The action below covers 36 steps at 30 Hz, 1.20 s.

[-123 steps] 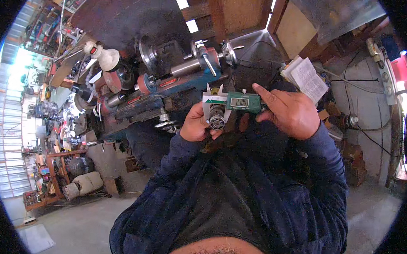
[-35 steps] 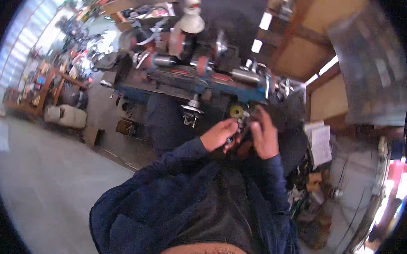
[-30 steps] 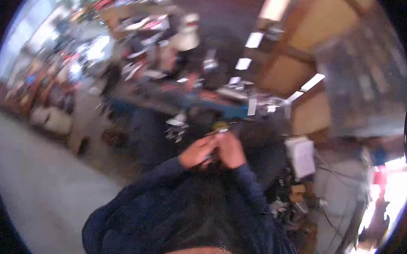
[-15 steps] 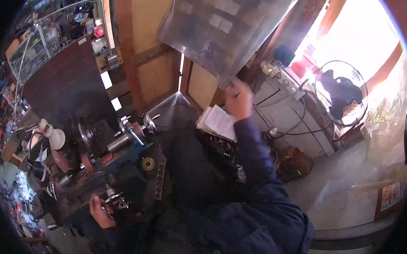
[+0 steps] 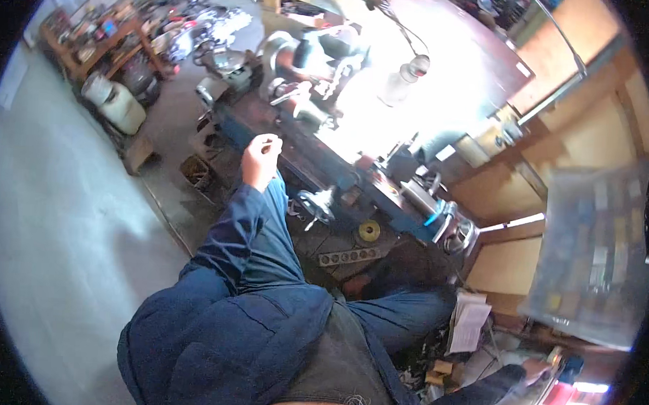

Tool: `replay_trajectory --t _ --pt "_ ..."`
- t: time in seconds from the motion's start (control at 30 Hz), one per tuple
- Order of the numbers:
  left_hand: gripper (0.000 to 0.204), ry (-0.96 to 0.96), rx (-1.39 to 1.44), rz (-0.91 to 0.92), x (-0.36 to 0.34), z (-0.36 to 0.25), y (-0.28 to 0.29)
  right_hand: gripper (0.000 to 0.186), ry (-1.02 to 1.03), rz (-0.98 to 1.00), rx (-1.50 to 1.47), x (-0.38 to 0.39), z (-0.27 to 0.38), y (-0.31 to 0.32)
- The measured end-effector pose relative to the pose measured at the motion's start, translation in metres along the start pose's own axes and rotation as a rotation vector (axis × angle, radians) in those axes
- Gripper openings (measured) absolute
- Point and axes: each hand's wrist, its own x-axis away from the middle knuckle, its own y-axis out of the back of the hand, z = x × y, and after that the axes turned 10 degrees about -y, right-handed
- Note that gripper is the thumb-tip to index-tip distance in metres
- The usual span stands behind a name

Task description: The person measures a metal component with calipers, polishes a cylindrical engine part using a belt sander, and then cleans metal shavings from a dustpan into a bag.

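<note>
My left hand [image 5: 261,161] is raised in front of the metal lathe [image 5: 301,151], its fingers curled together in a pinch. Whatever it may hold is too small to make out. To its right is the lathe's handwheel [image 5: 317,204], apart from the hand. My right hand [image 5: 536,371] reaches far out to the lower right, at the sockets [image 5: 554,356] by the window. Its fingers are small and unclear there. A lamp [image 5: 400,85] shines brightly over the lathe, washing out part of it. The tailstock [image 5: 420,198] stands at the lathe's right end.
Below the lathe lie a yellow round piece [image 5: 369,230] and a socket strip [image 5: 349,257]. An open book [image 5: 468,323] rests beside my knee. Clear plastic sheeting [image 5: 594,250] hangs at the right. A white canister [image 5: 119,107] stands on the floor at the far left.
The view has swung left. The lamp, dark before, is now lit. My left hand has come away from the handwheel, and my right hand has moved from above the book to the sockets.
</note>
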Motion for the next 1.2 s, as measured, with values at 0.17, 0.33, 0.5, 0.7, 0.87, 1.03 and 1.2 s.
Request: replay_trajectory --t 0.17,0.33,0.5,0.7,0.87,1.03,1.2 --pt "0.024 -0.580 -0.392 0.006 -0.028 -0.027 -0.013 0.044 -0.526 0.251 -0.575 0.037 0.084 0.023" --pt "0.046 -0.624 -0.602 0.170 -0.075 -0.053 -0.085 0.042 -0.376 0.826 -1.446 0.039 0.251 0.198" --pt "0.035 -0.535 -0.696 0.156 -0.110 -0.002 -0.129 0.026 -0.137 1.058 -1.960 0.014 0.395 0.354" --pt "0.046 -0.568 -0.765 0.193 -0.111 -0.011 -0.126 0.020 0.083 1.209 -1.706 0.031 0.514 0.351" --pt "0.058 -0.459 -0.771 0.242 -0.112 -0.012 -0.114 0.021 -0.016 1.301 -1.659 0.034 0.519 0.353" --pt "0.071 -0.648 -0.550 0.038 -0.086 0.001 -0.097 0.029 -0.086 1.056 -1.581 0.052 0.504 0.361" --pt "0.062 -0.629 0.029 -0.247 -0.065 -0.020 -0.011 0.032 -0.273 0.615 -1.529 0.092 0.445 0.442"
